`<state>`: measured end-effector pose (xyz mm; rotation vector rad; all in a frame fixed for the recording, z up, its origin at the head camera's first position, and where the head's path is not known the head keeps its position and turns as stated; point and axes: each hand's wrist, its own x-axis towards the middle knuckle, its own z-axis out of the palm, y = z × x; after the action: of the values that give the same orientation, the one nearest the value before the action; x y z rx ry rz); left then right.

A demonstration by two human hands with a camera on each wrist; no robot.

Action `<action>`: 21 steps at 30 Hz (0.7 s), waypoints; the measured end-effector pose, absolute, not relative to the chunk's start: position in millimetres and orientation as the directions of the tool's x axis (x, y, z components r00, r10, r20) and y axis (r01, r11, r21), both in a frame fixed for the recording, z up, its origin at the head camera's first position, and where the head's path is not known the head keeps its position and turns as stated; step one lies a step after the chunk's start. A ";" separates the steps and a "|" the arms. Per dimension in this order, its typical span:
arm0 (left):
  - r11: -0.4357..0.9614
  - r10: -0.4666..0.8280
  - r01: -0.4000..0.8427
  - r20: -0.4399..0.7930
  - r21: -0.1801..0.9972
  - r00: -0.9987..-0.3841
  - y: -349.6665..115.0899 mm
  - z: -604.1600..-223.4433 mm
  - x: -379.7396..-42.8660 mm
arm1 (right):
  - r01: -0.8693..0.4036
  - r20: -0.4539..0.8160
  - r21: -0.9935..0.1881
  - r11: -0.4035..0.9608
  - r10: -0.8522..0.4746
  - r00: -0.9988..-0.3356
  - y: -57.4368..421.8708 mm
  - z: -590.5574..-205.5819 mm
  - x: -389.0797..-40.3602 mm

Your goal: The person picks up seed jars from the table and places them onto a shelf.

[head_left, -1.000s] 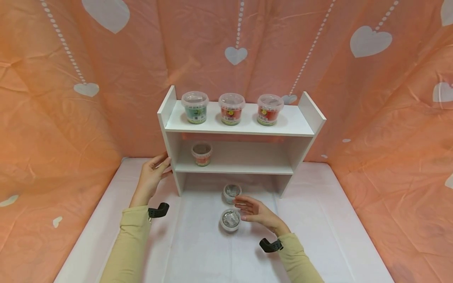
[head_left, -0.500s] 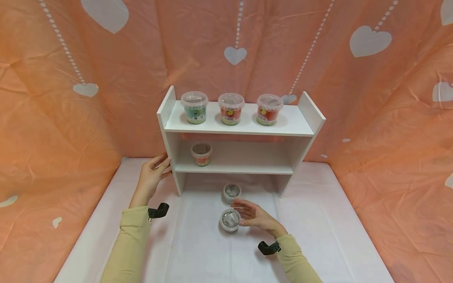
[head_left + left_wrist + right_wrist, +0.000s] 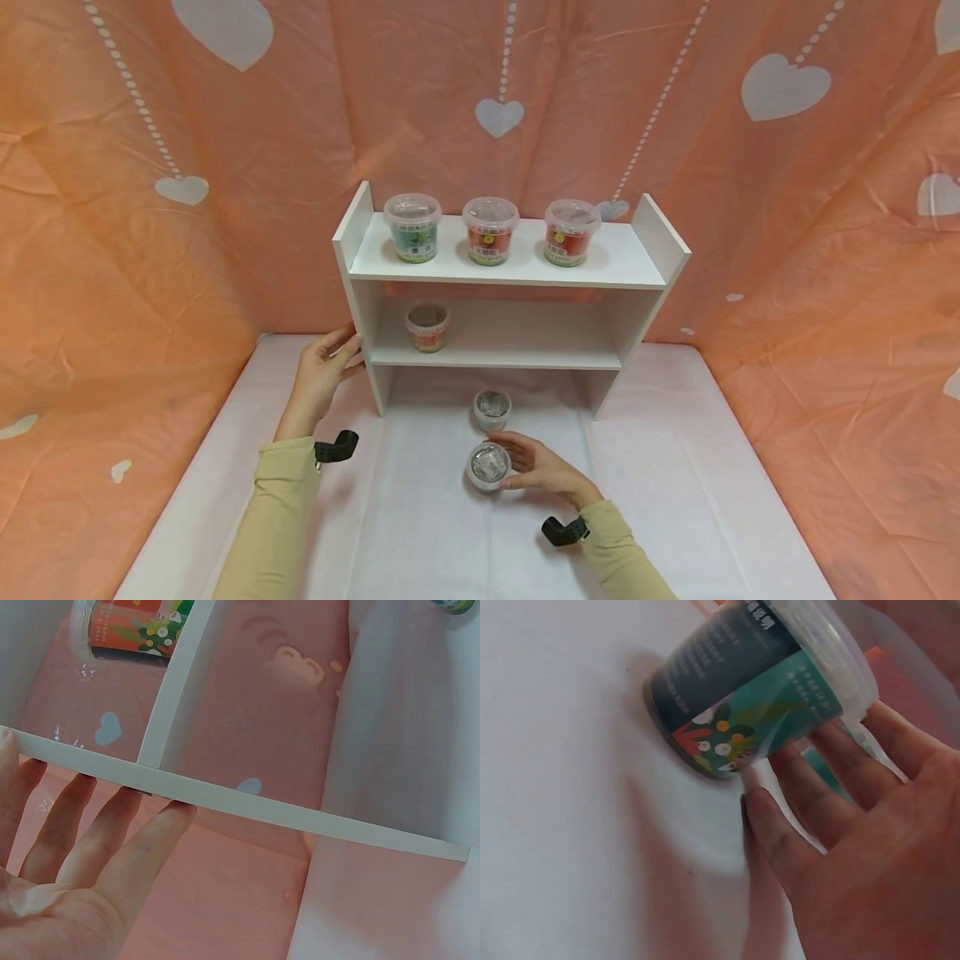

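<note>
My left hand [image 3: 318,375] rests its fairly straight fingers on the left side panel of a white shelf [image 3: 495,367]; in the left wrist view the fingertips [image 3: 180,810] meet the panel's edge. My right hand [image 3: 547,471] is beside the nearer of two lidded plastic cups on the table. This cup [image 3: 487,467] has a teal and dark label [image 3: 780,712] in the right wrist view. The thumb lies at its right side and the extended fingers reach behind it; firm contact cannot be told. The other cup [image 3: 492,408] stands just behind, at the shelf's foot.
On the top shelf stand a green-labelled cup [image 3: 413,229] and two red-labelled cups, left [image 3: 491,233] and right [image 3: 572,235]. A smaller-looking orange-red cup [image 3: 428,327] stands left on the middle shelf. Orange cloth [image 3: 300,125] with hearts surrounds the white table [image 3: 420,542].
My right hand has moved left and slightly nearer, from the gap beside the two cups to around the nearer cup's right side. The left hand and shelf have stayed put.
</note>
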<state>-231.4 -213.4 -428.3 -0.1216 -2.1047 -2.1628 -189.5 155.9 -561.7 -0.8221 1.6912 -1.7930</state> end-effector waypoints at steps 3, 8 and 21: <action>-0.020 -0.031 0.143 0.143 0.989 -0.989 -213.1 -428.2 -231.3 | -0.039 0.053 -0.999 -0.037 -0.734 -0.677 154.7 -561.0 -188.3; -0.023 -0.030 0.144 0.143 0.989 -0.989 -213.0 -428.4 -230.8 | -0.056 0.046 -0.998 -0.011 -0.734 -0.678 154.3 -561.3 -188.1; -0.040 -0.021 0.144 0.144 0.989 -0.989 -213.0 -427.4 -229.6 | -0.045 0.012 -0.999 0.025 -0.730 -0.683 153.3 -559.3 -187.9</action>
<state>-229.6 -213.0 -427.4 -0.1358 -2.0930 -2.1826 -187.9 153.3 -559.3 -0.7873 1.7867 -1.7085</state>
